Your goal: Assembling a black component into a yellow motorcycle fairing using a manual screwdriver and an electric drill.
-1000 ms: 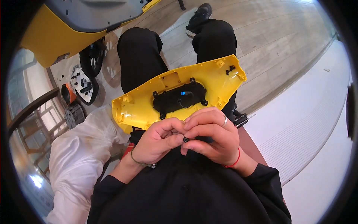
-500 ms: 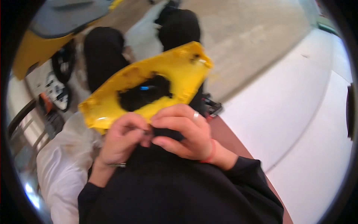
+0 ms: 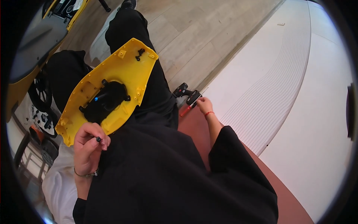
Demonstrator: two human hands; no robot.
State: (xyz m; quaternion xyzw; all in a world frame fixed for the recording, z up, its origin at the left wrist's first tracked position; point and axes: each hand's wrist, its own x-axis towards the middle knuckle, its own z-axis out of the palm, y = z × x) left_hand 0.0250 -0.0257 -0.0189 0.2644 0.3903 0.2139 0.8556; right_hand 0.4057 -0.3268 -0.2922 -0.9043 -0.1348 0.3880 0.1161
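Observation:
Across my lap lies a yellow plastic panel (image 3: 80,83), its inner side up. A black housing (image 3: 112,95) with a small blue piece sits in its middle, and a few small black parts (image 3: 140,55) lie near its far end. At the panel's near edge, my left hand (image 3: 87,143) pinches a small dark cylindrical piece (image 3: 98,139), too small to name. Off to the right, my right hand (image 3: 204,106) has its fingers closed at the shaft of a red-handled screwdriver (image 3: 185,111), beside a black cordless drill (image 3: 181,90).
A reddish-brown surface (image 3: 194,130) runs under the tools. To its right stretches a large white surface (image 3: 257,86) with fine curved lines. At far left are a yellow-and-grey body (image 3: 44,41), a black wheel (image 3: 40,89) and white cloth (image 3: 61,179).
My right hand has left the left hand and reached right to the screwdriver. The view has shifted, so the panel now appears further left. My left hand keeps its pinch.

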